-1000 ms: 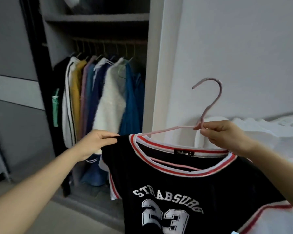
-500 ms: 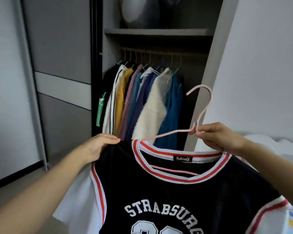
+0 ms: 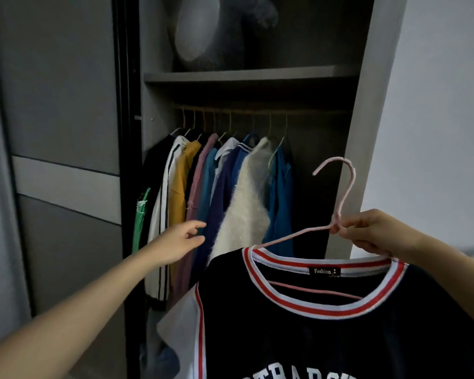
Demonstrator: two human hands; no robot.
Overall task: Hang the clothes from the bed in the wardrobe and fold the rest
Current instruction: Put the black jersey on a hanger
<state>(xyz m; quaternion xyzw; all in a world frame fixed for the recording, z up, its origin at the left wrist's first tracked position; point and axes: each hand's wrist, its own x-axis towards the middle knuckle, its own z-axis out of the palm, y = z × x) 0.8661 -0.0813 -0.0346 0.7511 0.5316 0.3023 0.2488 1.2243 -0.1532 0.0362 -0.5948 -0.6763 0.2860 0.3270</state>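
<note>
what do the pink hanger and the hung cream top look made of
The pink hanger: thin wire, probably metal under a matte coating, given its slim bent shape. The cream top: fuzzy knit or fleece; its surface looks hairy.

Bare forearms [image 3: 80, 305], bare left hand [image 3: 175, 242], bare right hand [image 3: 372, 233]

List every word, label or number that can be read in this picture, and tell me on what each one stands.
"Fashion": on the neck label inside the collar of the black jersey on the pink hanger.
On the jersey's chest: white block letters, cut off by the bottom edge; only their tops show, so they are not readable.
On the hanging green garment: white print, too blurred to read.
</note>
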